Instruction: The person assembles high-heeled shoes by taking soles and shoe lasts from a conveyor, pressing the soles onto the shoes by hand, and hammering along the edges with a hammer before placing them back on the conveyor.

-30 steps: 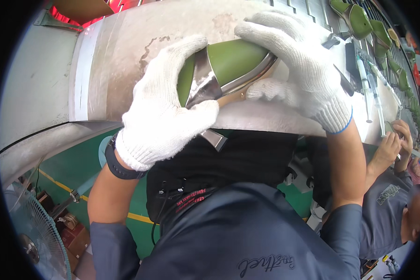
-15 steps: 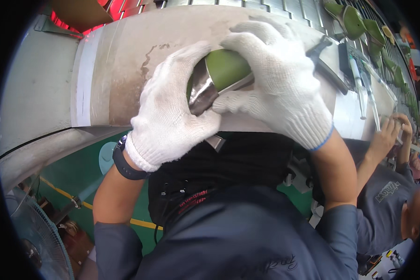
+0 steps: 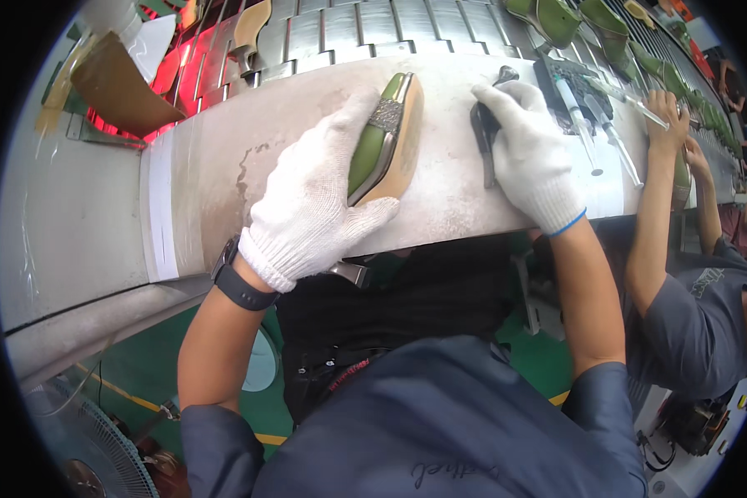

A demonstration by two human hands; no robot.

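My left hand [image 3: 311, 187], in a white knit glove, grips a green shoe last [image 3: 365, 162] standing on its side on the worktable [image 3: 448, 191]. A tan insole board [image 3: 405, 124] covers the last's underside, which is turned to the right, and a silvery metal edge runs beside it. In my right hand [image 3: 533, 153], gloved alike, is a dark hammer [image 3: 484, 145]. Its head lies by my fingertips and its handle points toward me. My right fingers are partly hidden behind the back of the hand.
Syringes [image 3: 577, 124] lie right of my right hand, near a dark tray [image 3: 556, 75]. Beyond the table runs a metal slat conveyor [image 3: 349, 29] carrying green lasts [image 3: 548, 21]. A co-worker's hands [image 3: 668, 124] are at the right. A fan [image 3: 91, 448] stands lower left.
My right hand has let go of the last, moved right and taken hold of the hammer. The last has turned in my left hand, bringing the tan board into view.
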